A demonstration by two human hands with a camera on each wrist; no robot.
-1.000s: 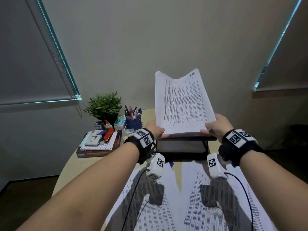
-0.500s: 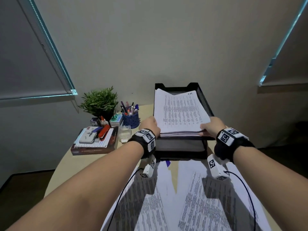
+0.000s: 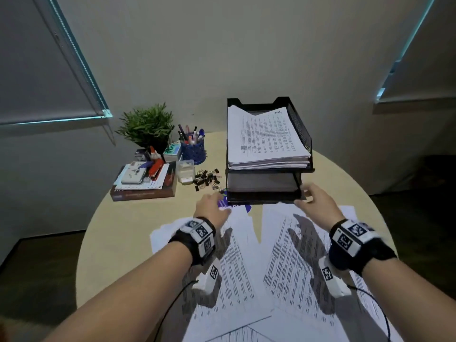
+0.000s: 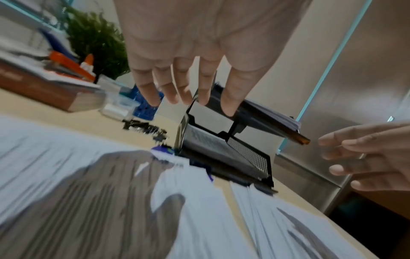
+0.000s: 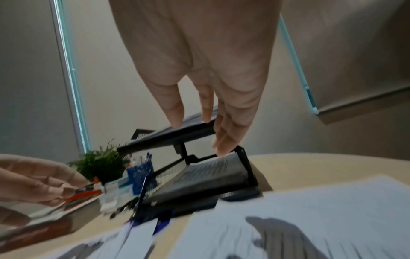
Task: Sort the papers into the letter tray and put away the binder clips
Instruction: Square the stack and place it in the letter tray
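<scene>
A black two-tier letter tray (image 3: 299, 124) stands at the back of the round table (image 3: 118, 225); a stack of printed papers (image 3: 264, 137) fills its top tier and more papers (image 3: 259, 181) lie in the lower tier. Loose printed sheets (image 3: 291, 262) cover the table in front. A pile of black binder clips (image 3: 206, 179) lies left of the tray beside a small clear box (image 3: 185, 172). My left hand (image 3: 212, 209) hovers empty over the sheets near the tray's front left. My right hand (image 3: 314, 199) hovers empty, fingers straight, at the tray's front right corner.
At the back left stand a potted plant (image 3: 148, 124), a blue pen cup (image 3: 193, 149) and a brown book (image 3: 145, 191) stacked with a stapler, glue and cards. A purple-printed sheet (image 3: 234, 206) peeks out under the tray front. Walls and window blinds surround the table.
The paper stack I held upright has been laid into the top tier. Both hands have let go and drawn back toward me, lower, over the loose sheets.
</scene>
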